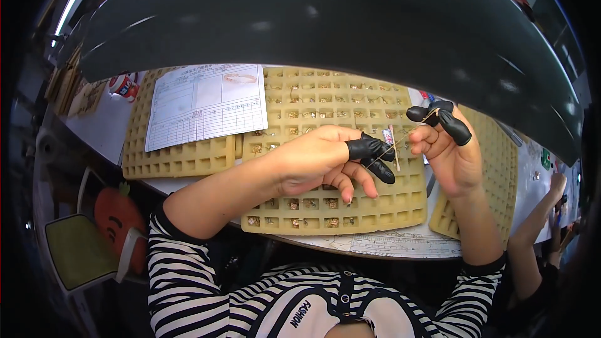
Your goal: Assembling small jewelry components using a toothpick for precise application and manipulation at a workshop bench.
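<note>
Head view, looking down at two bare hands with black finger cots on the tips, working over a tan grid tray [350,209] full of little gold pieces on the counter [106,128]. The left hand [313,159] has its grip pinched shut on one end of a thin gold chain [400,141], thumb and index cots pressed together. The right hand [447,150] sits at about 2 o'clock from the left, raised a bit higher, and its capped thumb and finger are clenched on the other end of the same chain. So the chain runs taut between the two grips, slanting up toward 2 o'clock, hanging just above the tray's middle cells. A second tan tray [178,153] lies at 9 o'clock with a printed paper sheet [206,103] on top of it, and a third one [498,169] is at 3 o'clock, behind the right hand. Another person's arm [538,225] shows at the far right edge.
</note>
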`<state>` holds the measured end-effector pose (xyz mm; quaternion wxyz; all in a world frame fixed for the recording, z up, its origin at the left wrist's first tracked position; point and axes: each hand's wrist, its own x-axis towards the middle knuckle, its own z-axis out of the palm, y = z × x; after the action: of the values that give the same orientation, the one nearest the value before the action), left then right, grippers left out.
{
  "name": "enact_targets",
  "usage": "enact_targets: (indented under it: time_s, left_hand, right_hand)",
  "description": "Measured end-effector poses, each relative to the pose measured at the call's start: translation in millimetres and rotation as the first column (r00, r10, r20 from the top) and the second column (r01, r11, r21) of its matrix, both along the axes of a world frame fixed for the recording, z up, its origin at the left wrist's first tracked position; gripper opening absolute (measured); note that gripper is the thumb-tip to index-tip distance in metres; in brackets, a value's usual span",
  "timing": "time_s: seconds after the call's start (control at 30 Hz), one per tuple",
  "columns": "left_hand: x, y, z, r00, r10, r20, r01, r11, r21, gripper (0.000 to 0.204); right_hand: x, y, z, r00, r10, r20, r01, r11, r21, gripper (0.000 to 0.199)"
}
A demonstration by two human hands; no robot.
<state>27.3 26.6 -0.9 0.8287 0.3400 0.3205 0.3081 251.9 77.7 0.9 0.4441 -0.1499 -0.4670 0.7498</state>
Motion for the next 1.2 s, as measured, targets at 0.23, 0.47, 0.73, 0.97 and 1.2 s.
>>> enact_targets:
  time_s: [0.23, 0.47, 0.73, 0.97, 1.2]
  left_hand:
    - [-2.1, -3.8, 19.6, 0.914, 0.017, -0.406, 0.114, 0.948, 0.296, 0.015]
    - [-6.3, -1.2, 6.5, 0.866, 0.249, -0.434, -0.009, 0.875, 0.485, 0.017]
    - [-3.9, 0.2, 13.8, 0.888, 0.33, -0.32, -0.118, 0.836, 0.536, 0.015]
    - [-3.5, -3.7, 13.5, 0.941, 0.244, -0.233, -0.111, 0.877, 0.468, 0.018]
    - [4.0, -11.2, -3.4, 0.806, 0.483, -0.342, 0.26, 0.23, 0.938, 0.012]
  right_hand:
    - [36.6, 18.3, 11.0, 0.958, 0.036, -0.285, 0.003, 0.991, 0.135, 0.034]
    - [75.7, 26.6, 44.7, 0.924, -0.049, -0.38, 0.136, 0.969, 0.204, 0.031]
    - [57.0, 1.7, 37.9, 0.975, -0.104, 0.199, 0.062, 0.977, 0.206, 0.028]
    - [3.7, -24.8, 29.0, 0.628, 0.122, 0.768, -0.349, 0.927, 0.138, 0.02]
    - [-18.0, -35.9, 23.3, 0.805, 0.205, 0.556, -0.218, 0.975, -0.044, 0.039]
